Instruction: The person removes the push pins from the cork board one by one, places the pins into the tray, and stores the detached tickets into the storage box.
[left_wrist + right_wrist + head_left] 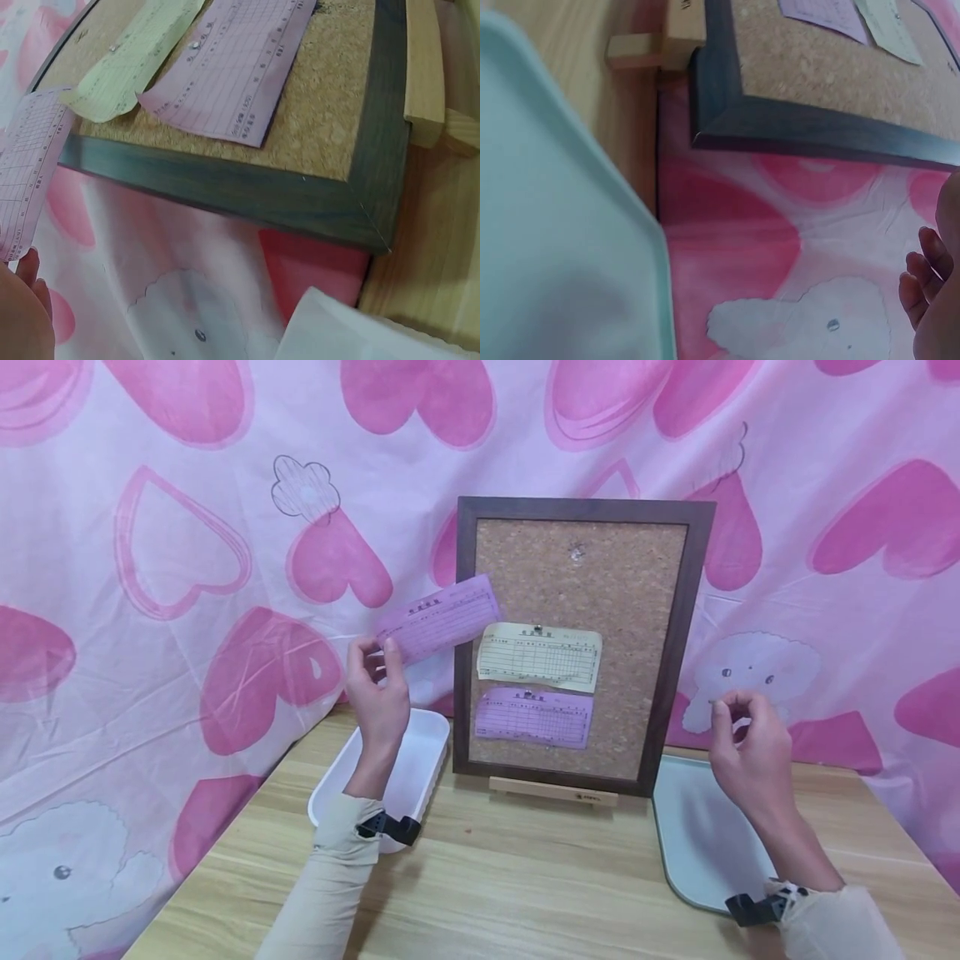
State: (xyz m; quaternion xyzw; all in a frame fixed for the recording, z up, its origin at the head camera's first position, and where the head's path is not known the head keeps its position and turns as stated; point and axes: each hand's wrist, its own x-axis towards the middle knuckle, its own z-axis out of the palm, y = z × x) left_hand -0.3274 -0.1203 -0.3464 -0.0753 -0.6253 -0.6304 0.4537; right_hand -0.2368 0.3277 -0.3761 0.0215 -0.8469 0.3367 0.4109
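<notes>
Purple slip in left grip, uncropped only in head view

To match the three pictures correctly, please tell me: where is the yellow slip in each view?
Head: yellow slip just right of centre.
Left wrist: yellow slip upper left, cut by top edge.
Right wrist: yellow slip top right, cut by top edge.
Shared landmark: dark board frame.

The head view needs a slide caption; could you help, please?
Left hand holding a purple slip near a corkboard bearing a yellow slip and another purple slip; right hand raised.
</notes>
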